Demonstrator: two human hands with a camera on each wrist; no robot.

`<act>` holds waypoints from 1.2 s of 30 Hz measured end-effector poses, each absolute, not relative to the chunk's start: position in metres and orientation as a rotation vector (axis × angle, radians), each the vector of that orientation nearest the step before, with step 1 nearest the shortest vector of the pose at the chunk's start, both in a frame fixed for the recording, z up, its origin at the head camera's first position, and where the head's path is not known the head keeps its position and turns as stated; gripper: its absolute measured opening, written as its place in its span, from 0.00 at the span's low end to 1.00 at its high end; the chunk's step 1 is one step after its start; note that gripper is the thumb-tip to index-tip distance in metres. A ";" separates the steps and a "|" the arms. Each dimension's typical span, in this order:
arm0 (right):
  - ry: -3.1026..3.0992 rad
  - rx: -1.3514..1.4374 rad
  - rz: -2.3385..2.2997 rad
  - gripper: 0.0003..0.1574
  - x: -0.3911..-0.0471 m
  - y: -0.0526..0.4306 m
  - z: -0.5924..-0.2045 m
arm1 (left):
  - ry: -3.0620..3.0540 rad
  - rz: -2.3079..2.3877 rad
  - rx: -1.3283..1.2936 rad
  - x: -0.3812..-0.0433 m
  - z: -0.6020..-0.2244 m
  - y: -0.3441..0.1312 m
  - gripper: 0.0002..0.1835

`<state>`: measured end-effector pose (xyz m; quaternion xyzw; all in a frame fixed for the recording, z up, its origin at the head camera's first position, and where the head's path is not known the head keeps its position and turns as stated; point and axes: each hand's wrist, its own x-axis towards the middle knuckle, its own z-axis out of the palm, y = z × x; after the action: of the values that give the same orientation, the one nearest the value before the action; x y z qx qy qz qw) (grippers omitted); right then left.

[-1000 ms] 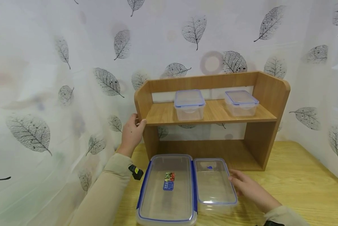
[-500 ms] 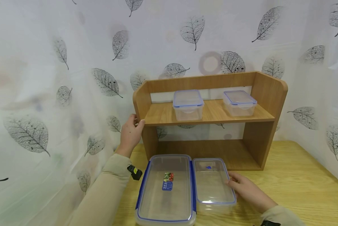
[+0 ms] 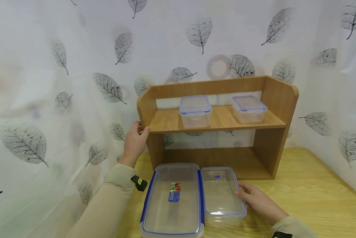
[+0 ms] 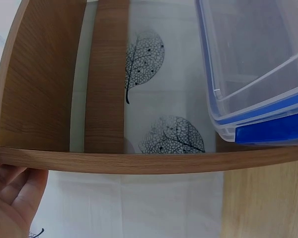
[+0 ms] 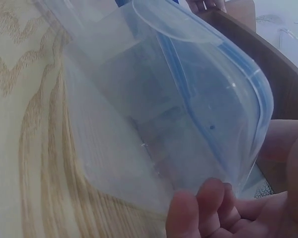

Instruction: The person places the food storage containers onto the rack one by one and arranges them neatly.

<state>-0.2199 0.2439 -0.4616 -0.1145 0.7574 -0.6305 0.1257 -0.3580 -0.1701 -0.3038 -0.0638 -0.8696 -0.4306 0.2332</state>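
My left hand [image 3: 135,142] grips the left side panel of a wooden desk shelf [image 3: 207,128], thumb toward the front and fingers behind. In the left wrist view, the fingers [image 4: 25,196] wrap the panel's edge. My right hand [image 3: 259,200] holds the right edge of a clear food container with a blue-lined lid [image 3: 222,193]. In the right wrist view, its fingertips [image 5: 183,213] lie against the container's side, the thumb by the lid rim. A larger clear food container with blue side clips [image 3: 173,211] stands just left of the smaller one, in front of the shelf.
Two small clear containers, a left one [image 3: 195,110] and a right one [image 3: 249,108], sit on the upper board. The wooden table [image 3: 318,195] extends to the right of the shelf. A leaf-patterned curtain [image 3: 163,36] hangs behind and at the sides.
My right hand's fingers have closed in on the smaller container's right edge. The left hand keeps its grip on the shelf. The head view has shifted slightly to the right.
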 end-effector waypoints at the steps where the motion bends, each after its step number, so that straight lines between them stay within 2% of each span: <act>1: 2.203 -0.335 -1.840 0.45 -0.220 0.244 -0.462 | -2.387 -1.178 -0.177 -0.358 -0.304 -0.171 0.25; 36: 2.393 -0.176 -1.807 0.45 -0.219 0.250 -0.458 | -2.382 -1.176 -0.185 -0.358 -0.304 -0.171 0.25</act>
<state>-0.2192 0.2505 -0.4578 -0.0585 0.7947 -0.6002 0.0688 -0.3579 -0.1710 -0.3043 -0.0675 -0.8690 -0.4290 0.2371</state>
